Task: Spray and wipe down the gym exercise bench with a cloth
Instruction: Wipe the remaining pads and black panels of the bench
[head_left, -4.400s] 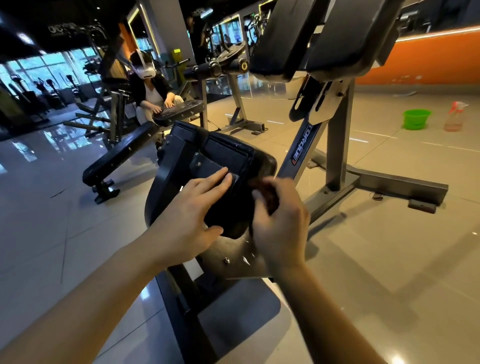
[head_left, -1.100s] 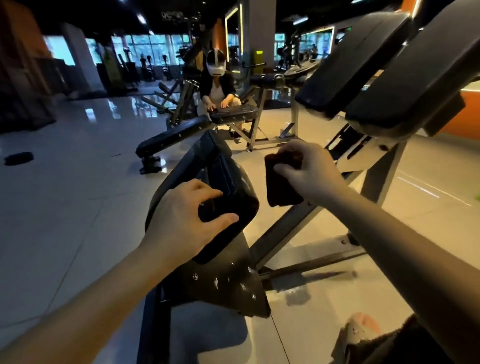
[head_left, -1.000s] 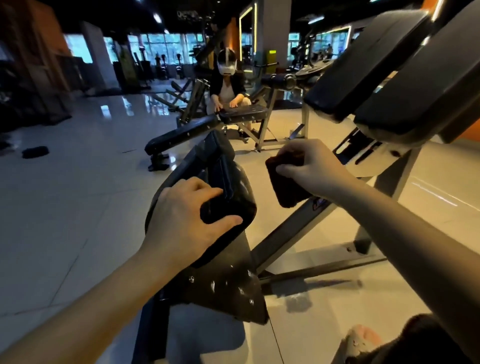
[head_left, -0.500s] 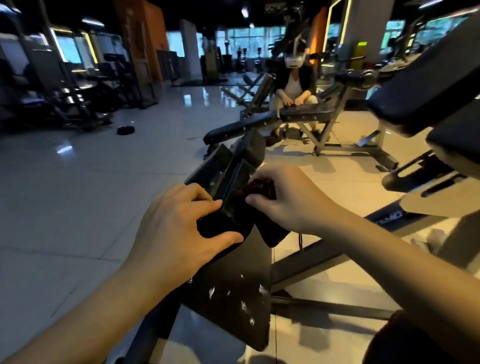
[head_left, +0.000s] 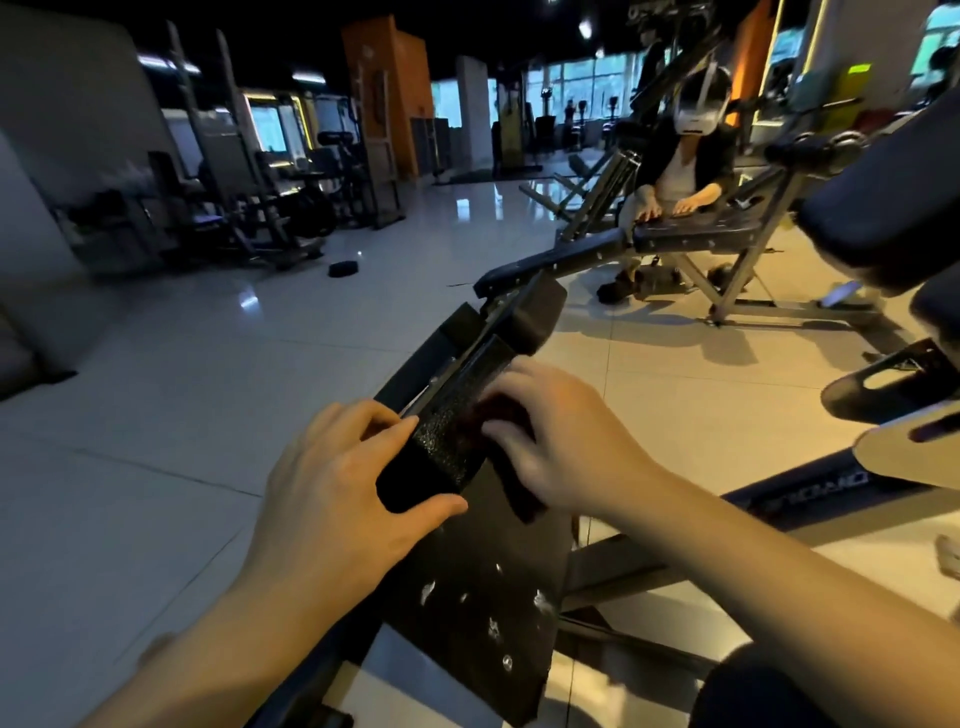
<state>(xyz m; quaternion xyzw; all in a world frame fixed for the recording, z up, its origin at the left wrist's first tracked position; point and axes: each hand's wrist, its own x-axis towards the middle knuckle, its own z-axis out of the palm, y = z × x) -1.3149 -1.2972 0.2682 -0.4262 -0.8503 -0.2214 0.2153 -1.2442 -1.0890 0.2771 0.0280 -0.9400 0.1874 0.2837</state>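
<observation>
A black padded part of the exercise bench (head_left: 457, 415) runs from the lower middle up toward the centre, with a worn metal plate (head_left: 483, 597) below it. My left hand (head_left: 343, 483) grips the near end of the black pad, thumb under its edge. My right hand (head_left: 561, 436) presses a dark cloth (head_left: 498, 415) onto the pad's right side; most of the cloth is hidden under the fingers. Large black pads of the same machine (head_left: 883, 218) loom at the right. No spray bottle is in view.
Another person in a white headset (head_left: 685, 171) works at a second bench (head_left: 675, 239) beyond mine. Gym machines (head_left: 260, 208) line the far left. A small dark object (head_left: 344, 268) lies on the glossy tiled floor (head_left: 182, 415). The machine's grey frame (head_left: 779, 499) crosses at the right.
My view has swung left. My right hand came down with the cloth from in the air onto the pad and now presses it there. My left hand has kept its grip.
</observation>
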